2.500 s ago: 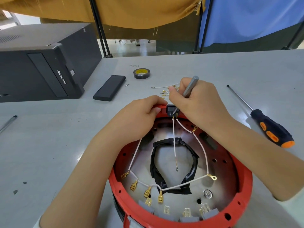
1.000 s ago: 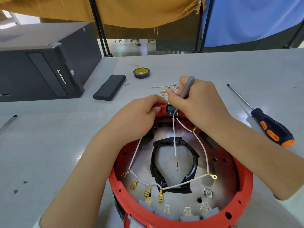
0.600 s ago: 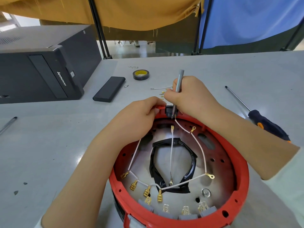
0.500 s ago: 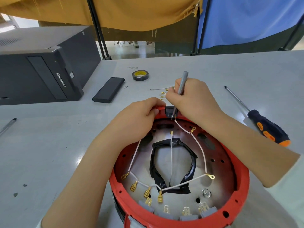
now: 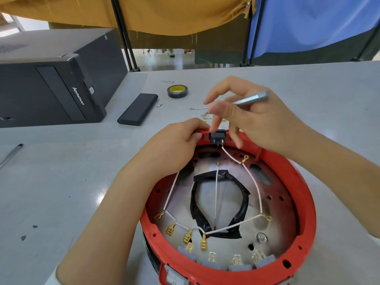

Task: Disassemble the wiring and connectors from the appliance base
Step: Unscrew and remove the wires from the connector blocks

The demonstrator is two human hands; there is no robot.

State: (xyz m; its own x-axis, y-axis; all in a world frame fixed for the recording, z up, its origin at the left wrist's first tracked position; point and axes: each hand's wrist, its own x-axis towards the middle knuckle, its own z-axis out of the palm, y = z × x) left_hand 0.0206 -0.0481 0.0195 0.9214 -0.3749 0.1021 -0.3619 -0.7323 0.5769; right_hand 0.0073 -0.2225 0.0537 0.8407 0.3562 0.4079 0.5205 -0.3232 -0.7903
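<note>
Nearest the camera sits the round red appliance base (image 5: 308, 233), open side up on the grey worktop (image 5: 61, 182). Along its near inner rim stand grey terminal blocks (image 5: 263, 262) with brass tabs. Just beyond them a row of brass spade connectors (image 5: 187, 236) hangs on white wires (image 5: 254, 189) that cross the metal floor of the base, over a loop of black tape (image 5: 242, 204). One white wire lies straight down the middle, its brass tip (image 5: 217, 163) free and apart from the black switch (image 5: 217, 136) set in the far rim. Another wire runs from the switch's right terminal down the right side.

The left hand (image 5: 174, 149) grips the far rim just left of the switch, fingers curled over the edge. The right hand (image 5: 257, 120) hovers above the switch with a grey tool (image 5: 251, 98) tucked between thumb and palm; its index finger is extended and the other fingers point loosely down toward the switch.

Beyond the base lie loose bits of wire and brass terminals (image 5: 202, 109). Farther left are a flat black case (image 5: 137, 109) and a roll of tape (image 5: 177, 91), and at the far left a black computer tower (image 5: 51, 83). A pen (image 5: 10, 154) lies at the left edge.
</note>
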